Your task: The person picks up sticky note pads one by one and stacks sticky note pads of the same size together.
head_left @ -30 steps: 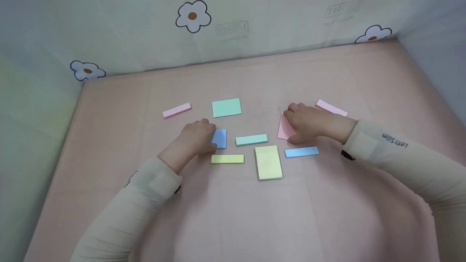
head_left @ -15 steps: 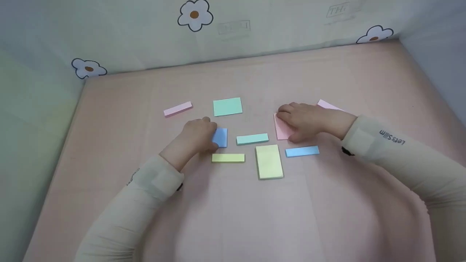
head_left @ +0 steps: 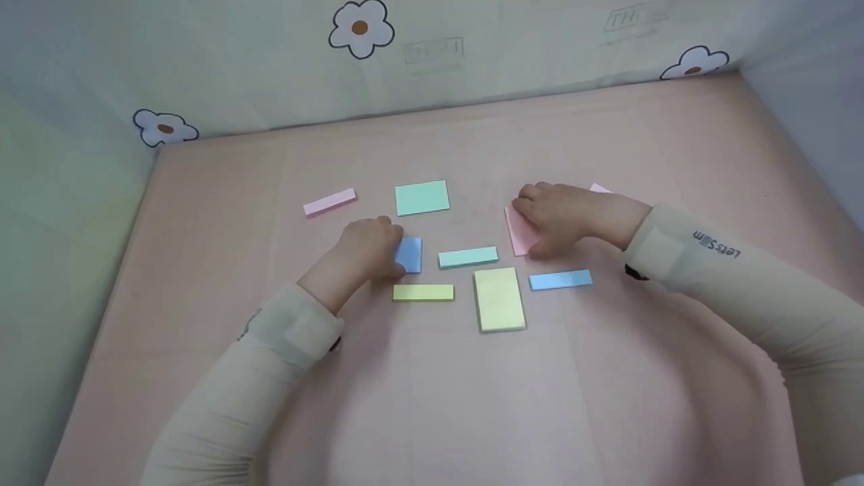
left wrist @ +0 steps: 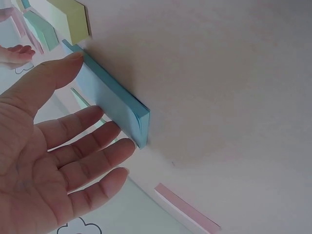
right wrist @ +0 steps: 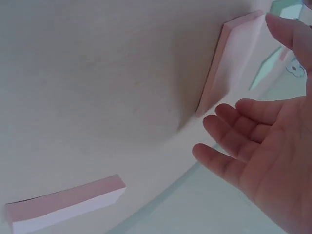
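In the head view, my left hand [head_left: 370, 250] holds a blue sticky note pad [head_left: 410, 256] left of centre. Its thumb is at the near corner and its fingers are at the far one. The left wrist view shows the same blue pad [left wrist: 105, 95] lying between thumb and fingertips. To the right, my right hand [head_left: 561, 212] grips a pink sticky note pad [head_left: 519, 231] that lies slightly turned, its right part hidden under the palm. From the right wrist, the pink pad [right wrist: 229, 63] spans from the thumb tip towards the fingertips.
Between the hands lie a green strip pad [head_left: 468, 257] and a yellow pad [head_left: 499, 300]. Around them are a yellow strip [head_left: 423, 293], a blue strip [head_left: 560, 280], a green pad [head_left: 422, 198] and a pink strip [head_left: 330, 202]. My right wrist half covers another pink strip [head_left: 600, 188].
My right hand has shifted left and slightly away from me, sliding and turning the pink pad a little. The right arm covers more of the pink strip. The left hand stays at the blue pad.
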### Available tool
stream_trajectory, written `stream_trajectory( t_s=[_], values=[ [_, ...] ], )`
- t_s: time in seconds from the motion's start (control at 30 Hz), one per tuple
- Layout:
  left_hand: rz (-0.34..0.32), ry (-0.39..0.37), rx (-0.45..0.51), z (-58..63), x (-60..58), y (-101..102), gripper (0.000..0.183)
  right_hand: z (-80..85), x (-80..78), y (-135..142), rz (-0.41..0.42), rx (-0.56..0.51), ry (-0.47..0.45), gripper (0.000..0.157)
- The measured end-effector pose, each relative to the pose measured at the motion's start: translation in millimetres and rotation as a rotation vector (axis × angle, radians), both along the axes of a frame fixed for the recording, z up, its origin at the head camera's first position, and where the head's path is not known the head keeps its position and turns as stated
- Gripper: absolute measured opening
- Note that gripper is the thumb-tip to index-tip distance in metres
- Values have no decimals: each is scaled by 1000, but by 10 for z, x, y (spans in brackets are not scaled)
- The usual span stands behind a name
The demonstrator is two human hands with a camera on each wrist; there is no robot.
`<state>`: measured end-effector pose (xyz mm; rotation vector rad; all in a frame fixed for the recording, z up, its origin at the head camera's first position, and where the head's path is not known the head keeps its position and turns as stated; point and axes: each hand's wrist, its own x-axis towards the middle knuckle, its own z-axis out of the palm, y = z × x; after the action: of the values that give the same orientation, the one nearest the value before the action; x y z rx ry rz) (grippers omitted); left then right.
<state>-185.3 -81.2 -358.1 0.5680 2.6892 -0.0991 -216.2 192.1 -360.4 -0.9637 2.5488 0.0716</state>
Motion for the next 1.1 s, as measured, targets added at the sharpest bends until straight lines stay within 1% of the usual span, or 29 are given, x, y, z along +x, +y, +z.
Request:
stream_trajectory(
  t_s=[0.13,0.23,0.37,0.5,0.6,0.73,0.8,0.97,1.1],
  values=[
    [2,-7,11,4,3,-6,46,-3,-37,-66,-1,48,-11,68],
    [-15,4,3,10,-7,-16,45,6,-67,-91,20,64,-11,67],
    [-34,20,-15,28,-32,-26,44,19,-105,-97,56,62,4,69],
    [-33,15,-23,42,-48,-21,45,12,-121,-94,60,51,13,68],
    [-31,12,-20,42,-48,-16,46,-12,-96,-88,72,14,21,60],
    [-20,4,-12,34,-46,-14,47,-50,-23,-79,103,-47,23,46],
    [-19,7,-12,29,-45,-15,46,-60,7,-78,99,-60,18,42],
    [-19,3,-4,8,-32,-8,46,-53,33,-75,71,-50,-2,42],
    [-16,-3,4,3,-26,-8,46,-1,35,-72,79,-57,2,45]
  ],
)
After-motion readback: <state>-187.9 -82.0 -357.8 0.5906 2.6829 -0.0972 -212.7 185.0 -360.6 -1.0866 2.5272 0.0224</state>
